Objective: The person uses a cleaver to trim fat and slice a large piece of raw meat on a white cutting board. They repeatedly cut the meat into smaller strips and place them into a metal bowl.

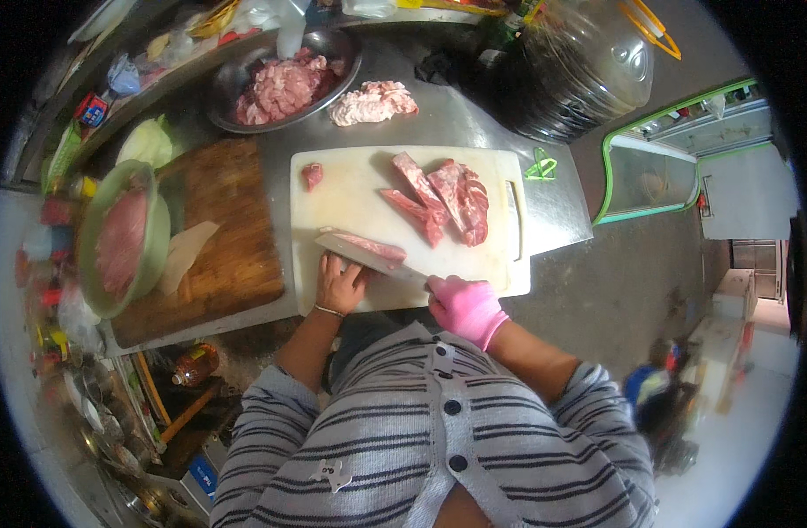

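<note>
My right hand, in a pink glove, grips the handle of a broad kitchen knife. Its blade slants up to the left, along the near side of a strip of raw meat on a white cutting board. My bare left hand is at the near side of the blade, its fingertips partly hidden by it; whether they hold anything is unclear. Farther back on the board are long cuts of raw meat, a larger folded piece and a small chunk.
Cut meat fills a metal bowl behind the board, beside a pale, fatty heap. Leftward lie a wooden board, a green basin with meat and a cabbage piece. A large clear plastic jar stands back right.
</note>
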`<control>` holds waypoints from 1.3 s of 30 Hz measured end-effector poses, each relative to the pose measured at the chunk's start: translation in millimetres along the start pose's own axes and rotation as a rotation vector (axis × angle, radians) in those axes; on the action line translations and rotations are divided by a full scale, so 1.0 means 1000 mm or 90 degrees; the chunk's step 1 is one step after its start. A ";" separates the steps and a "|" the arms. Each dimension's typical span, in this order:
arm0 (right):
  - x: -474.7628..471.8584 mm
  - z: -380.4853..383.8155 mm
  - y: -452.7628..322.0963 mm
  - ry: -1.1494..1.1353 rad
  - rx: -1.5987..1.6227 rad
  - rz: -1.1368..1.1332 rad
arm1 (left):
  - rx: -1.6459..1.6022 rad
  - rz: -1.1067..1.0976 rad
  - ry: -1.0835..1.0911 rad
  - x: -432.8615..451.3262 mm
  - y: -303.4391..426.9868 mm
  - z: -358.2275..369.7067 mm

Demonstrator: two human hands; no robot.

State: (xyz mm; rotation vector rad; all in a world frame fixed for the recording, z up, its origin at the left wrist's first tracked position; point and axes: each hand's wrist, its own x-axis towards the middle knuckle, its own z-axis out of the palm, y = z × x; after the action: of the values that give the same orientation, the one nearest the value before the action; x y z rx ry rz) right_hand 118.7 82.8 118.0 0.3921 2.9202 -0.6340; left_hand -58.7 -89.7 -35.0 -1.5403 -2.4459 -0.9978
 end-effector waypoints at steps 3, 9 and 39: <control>0.003 -0.003 0.002 -0.016 -0.002 -0.003 | -0.015 -0.020 0.005 -0.001 0.001 0.003; 0.009 -0.014 0.002 -0.091 -0.010 0.003 | -0.010 -0.046 0.036 -0.006 0.005 0.010; 0.107 0.027 -0.006 -0.170 -0.021 -0.010 | -0.064 -0.095 0.031 -0.003 0.011 0.017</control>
State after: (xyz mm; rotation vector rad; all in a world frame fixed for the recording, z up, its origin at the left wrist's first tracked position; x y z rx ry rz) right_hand 16.6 89.7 76.7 0.2590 2.6779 -0.5895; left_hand -43.9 -79.6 -44.2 -1.3598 -2.5442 -1.1858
